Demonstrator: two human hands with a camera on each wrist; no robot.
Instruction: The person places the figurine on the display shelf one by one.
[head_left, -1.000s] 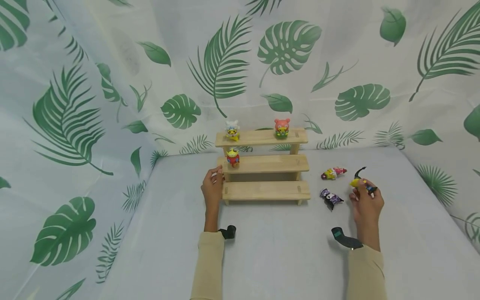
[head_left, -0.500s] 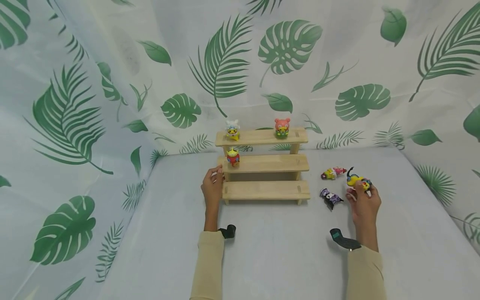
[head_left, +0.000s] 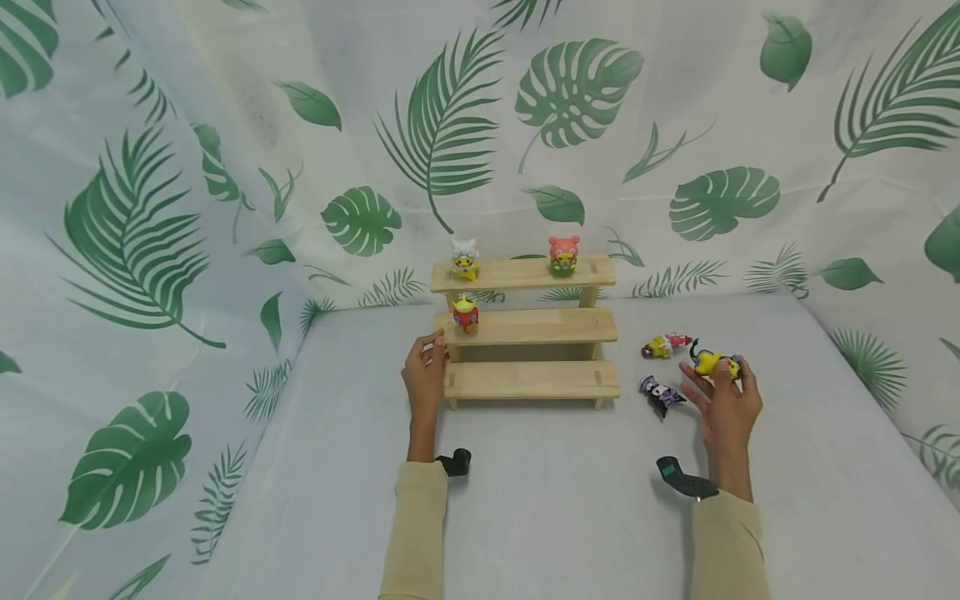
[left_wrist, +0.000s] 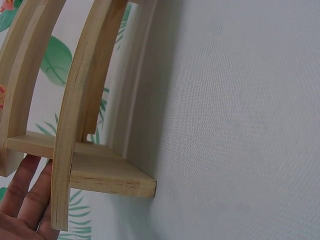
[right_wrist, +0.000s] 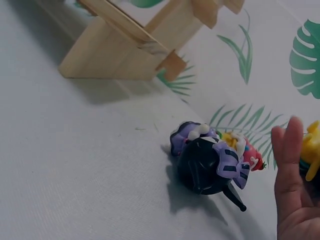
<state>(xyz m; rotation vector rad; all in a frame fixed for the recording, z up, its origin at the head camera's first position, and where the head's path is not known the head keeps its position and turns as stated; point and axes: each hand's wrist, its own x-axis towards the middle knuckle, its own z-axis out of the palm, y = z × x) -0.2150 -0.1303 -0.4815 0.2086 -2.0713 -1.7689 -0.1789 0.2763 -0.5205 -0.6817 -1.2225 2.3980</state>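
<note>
One yellow figurine (head_left: 705, 362), pinched sideways in the right hand (head_left: 731, 410) at three o'clock from the wooden rack (head_left: 532, 327), likely needs gentle righting; the left hand (head_left: 425, 372) touches the rack's nine-o'clock end, grip unclear.

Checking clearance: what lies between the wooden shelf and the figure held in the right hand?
In the head view, between the wooden shelf and held figure lie the pink-and-yellow figure, farther back, and the purple-and-black figure, nearer the camera.
</note>
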